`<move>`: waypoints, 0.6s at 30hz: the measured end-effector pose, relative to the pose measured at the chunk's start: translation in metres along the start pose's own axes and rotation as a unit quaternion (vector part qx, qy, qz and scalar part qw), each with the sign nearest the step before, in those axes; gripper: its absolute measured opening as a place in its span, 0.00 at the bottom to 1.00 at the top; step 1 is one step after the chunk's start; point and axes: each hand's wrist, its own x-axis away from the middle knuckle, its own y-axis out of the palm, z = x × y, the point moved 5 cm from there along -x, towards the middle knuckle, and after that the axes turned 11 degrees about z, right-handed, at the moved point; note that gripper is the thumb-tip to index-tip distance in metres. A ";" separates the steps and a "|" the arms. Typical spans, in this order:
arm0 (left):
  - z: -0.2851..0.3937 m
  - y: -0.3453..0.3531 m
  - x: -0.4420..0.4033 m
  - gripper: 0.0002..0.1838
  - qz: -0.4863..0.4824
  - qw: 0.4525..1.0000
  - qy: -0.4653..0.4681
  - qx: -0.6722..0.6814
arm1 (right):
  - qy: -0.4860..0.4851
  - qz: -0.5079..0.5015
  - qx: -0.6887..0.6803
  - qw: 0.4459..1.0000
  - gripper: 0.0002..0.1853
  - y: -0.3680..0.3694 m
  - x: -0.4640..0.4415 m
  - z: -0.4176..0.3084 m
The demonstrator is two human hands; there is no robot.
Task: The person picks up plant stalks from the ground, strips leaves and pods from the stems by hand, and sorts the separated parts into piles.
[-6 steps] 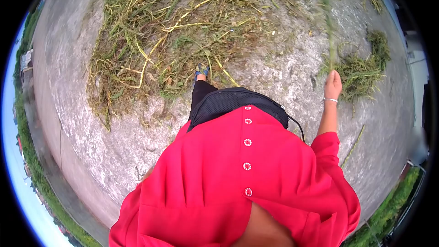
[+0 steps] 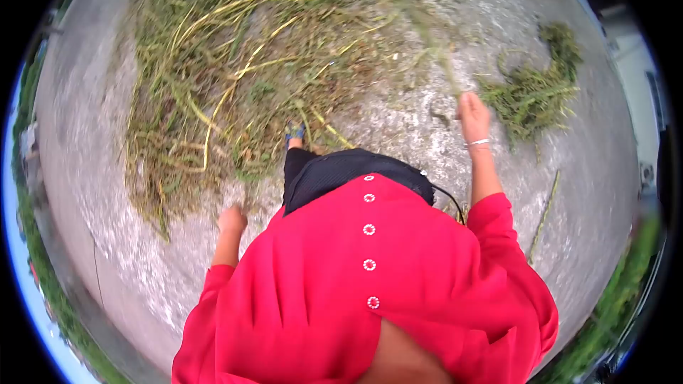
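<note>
My right hand (image 2: 474, 117) is closed round the lower end of a long green plant stalk (image 2: 442, 57). The stalk is smeared by motion and slants up and left over the ground. My left hand (image 2: 232, 220) is out at my left side, by the lower edge of a broad heap of cut plants (image 2: 228, 71). Its fingers look curled, and whatever they may hold is hidden. The heap mixes green leaves, yellow stems and dry brown bits. To the right of my right hand lies a smaller green bunch (image 2: 530, 96).
Rough grey concrete (image 2: 605, 135) lies under the plants. A single thin stalk (image 2: 546, 217) rests on it at the right. My shod foot (image 2: 294, 131) stands at the heap's near edge. A pale wall (image 2: 637, 64) rises at the far right.
My right hand has moved left in view with its stalk, which now slants further left. My left hand has come into view at the left. The whole view has shifted slightly.
</note>
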 end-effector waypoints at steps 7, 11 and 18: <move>0.277 -0.357 0.029 0.28 0.550 0.683 0.463 0.127 | -0.023 -0.052 0.022 0.998 0.12 0.035 0.020 -0.067; 0.358 -0.372 0.031 0.24 0.482 0.629 0.608 0.033 | -0.052 -0.043 0.002 0.998 0.10 0.043 0.026 -0.087; 0.391 -0.348 -0.034 0.15 0.302 0.713 0.632 -0.039 | 0.181 0.148 0.041 0.971 0.11 -0.019 -0.016 -0.041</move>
